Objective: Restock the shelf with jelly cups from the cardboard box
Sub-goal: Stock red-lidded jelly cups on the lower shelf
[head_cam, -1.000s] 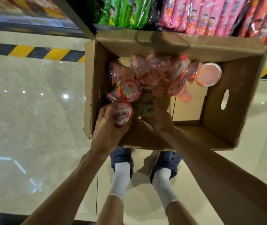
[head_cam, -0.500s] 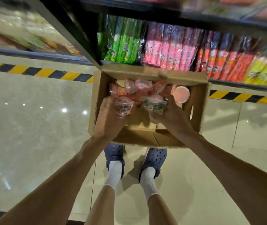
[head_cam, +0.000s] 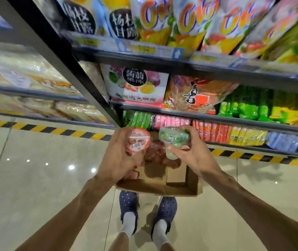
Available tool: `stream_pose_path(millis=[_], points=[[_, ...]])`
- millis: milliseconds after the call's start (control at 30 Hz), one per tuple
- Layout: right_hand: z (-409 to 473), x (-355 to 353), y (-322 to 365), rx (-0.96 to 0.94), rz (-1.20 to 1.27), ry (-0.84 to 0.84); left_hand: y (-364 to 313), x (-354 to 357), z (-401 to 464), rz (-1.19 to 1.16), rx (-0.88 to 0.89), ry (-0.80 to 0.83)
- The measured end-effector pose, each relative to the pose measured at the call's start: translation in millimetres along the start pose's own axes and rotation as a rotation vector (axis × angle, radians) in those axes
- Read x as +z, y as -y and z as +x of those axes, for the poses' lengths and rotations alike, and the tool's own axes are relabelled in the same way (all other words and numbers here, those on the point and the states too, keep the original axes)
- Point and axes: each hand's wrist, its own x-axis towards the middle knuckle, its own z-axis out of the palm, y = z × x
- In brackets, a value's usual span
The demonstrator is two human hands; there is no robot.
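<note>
- Left hand [head_cam: 119, 156] raised above the cardboard box [head_cam: 162, 185], fingers curled round a red jelly cup [head_cam: 137, 140]; cup tipped so that its red-and-white lid with a barcode label faces the camera.
- Right hand [head_cam: 193, 153] level with it and just beside, gripping a green jelly cup [head_cam: 173, 140] by its narrow clear base, the wide green lid uppermost and tilted toward the left.
- Both cups near each other but apart, held in front of the lowest shelf's edge.
- Directly below the hands, the open box on the glossy beige floor [head_cam: 36, 178], more reddish cups [head_cam: 155, 154] heaped in its far part, mostly hidden by the hands; bare cardboard bottom showing at the near right.
- At the box's near wall, two dark blue perforated clogs [head_cam: 128, 203] with white socks.
- Beyond the box, yellow-and-black hazard stripe [head_cam: 54, 130] along the foot of the shelving.
- Lowest shelf [head_cam: 235, 120] packed with upright green, pink, orange and yellow stick packs [head_cam: 171, 122].
- Middle level: a white fruit-jelly bag [head_cam: 135, 86] beside a red-and-orange bag [head_cam: 199, 95], green packets [head_cam: 244, 107] farther right.
- Top level: large bags with colourful lettering [head_cam: 155, 20], blurred; price-tag strip along that shelf's front.
- Left of the dark upright post [head_cam: 68, 60], a separate bay of pale wrapped goods, too blurred to identify.
</note>
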Motion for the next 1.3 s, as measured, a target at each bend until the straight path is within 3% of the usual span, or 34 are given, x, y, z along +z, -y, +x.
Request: stream_pose_path(millis=[300,567,967,1100,1300], points=[[-71,-63,145,-0.229,-0.039,-0.048,-133,-116,-44,-0.12,0.096,-0.04],[-124,-129,255,-0.363,-0.032,-0.132,-244,-206,-66,-0.146,0.346,-0.172],[-155,-195,364,-0.69,-0.008,-0.262,-357,-274,-51,-0.08,0.655,-0.396],[-119,-205,379,-0.76,0.075,-0.357,-375,-280,-14,-0.102,0.639,-0.47],[-69,-212,390,-0.752,0.0,-0.457,-377,-280,46,0.017,0.446,-0.509]])
